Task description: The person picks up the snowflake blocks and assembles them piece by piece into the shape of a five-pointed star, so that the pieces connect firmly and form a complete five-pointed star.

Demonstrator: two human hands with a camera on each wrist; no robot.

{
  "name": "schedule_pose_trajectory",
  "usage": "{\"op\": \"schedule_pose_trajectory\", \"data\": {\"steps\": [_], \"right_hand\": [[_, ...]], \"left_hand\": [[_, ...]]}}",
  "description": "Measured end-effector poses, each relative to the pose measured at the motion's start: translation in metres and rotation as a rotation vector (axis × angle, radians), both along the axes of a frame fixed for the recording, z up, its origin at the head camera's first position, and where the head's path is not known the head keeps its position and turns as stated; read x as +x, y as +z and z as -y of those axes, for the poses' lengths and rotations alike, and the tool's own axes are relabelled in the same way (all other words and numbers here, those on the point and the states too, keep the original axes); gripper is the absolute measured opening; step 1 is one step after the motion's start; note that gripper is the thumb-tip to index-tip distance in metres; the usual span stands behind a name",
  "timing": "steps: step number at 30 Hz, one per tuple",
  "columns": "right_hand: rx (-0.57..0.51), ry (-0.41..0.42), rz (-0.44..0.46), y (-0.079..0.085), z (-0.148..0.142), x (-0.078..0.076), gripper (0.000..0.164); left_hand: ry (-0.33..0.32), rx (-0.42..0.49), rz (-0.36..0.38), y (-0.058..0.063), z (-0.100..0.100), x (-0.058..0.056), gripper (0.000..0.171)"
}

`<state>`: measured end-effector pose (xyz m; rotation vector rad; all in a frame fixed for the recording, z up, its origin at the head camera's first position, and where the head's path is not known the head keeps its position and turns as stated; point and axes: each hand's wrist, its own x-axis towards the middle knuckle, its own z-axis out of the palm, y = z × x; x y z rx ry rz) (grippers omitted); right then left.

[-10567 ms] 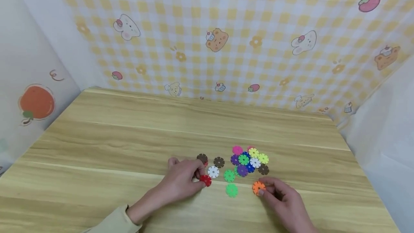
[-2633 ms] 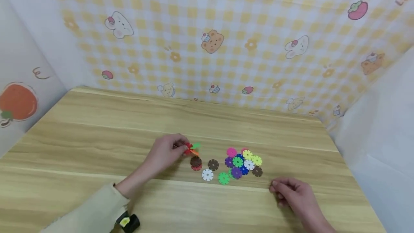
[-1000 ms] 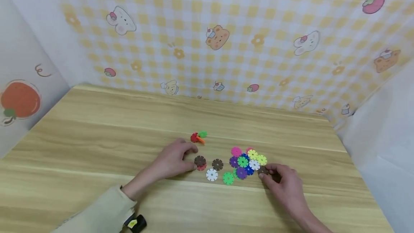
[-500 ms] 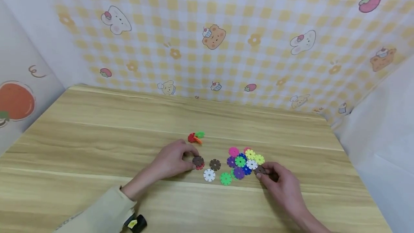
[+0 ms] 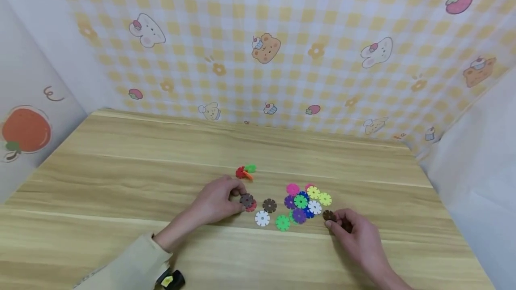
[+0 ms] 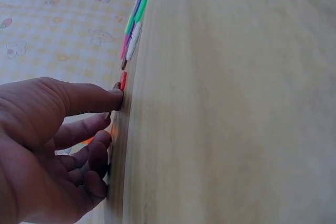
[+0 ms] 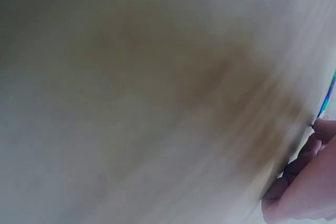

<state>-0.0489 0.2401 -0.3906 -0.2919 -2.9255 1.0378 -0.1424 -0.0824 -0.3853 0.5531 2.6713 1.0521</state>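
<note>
From overhead, right hand (image 5: 359,237) pinches brown disc (image 5: 327,215) (right wrist: hidden).

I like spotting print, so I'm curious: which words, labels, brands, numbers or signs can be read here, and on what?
None can be read.
Patterned backdrop: orange letter-like marks, too small.
Sleeve: faint marks, too blurred.
Black object by the sleeve: yellow patch, nothing legible.
Toothed discs: no lettering visible.
</note>
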Motion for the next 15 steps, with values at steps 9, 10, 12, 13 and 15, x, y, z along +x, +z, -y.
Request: {"op": "schedule_pose_trajectory", "data": {"steps": [9,10,12,13,15], "right_hand": [[0.009,0.007,0.001,0.0,-0.0079,0.0072,0.015],[-0.003,0.004,0.019,0.0006,-0.0087,0.0071,0.016],[-0.027,-0.006,0.054,0.0014,-0.0097,0.0053,0.019],[-0.041,-0.01,0.068,0.0019,-0.01,0.0042,0.02],[-0.06,-0.019,0.092,0.003,-0.0096,0.002,0.021]], "left_hand": [[0.056,0.078,0.011,-0.0064,-0.0016,0.0031,0.021],[0.059,0.086,0.005,-0.0074,-0.0016,0.0028,0.02],[0.063,0.108,0.001,-0.0081,-0.0014,0.0022,0.018],[0.06,0.119,-0.005,-0.0083,-0.001,0.0017,0.017],[0.053,0.138,-0.008,-0.0086,0.0003,0.0003,0.015]]}}
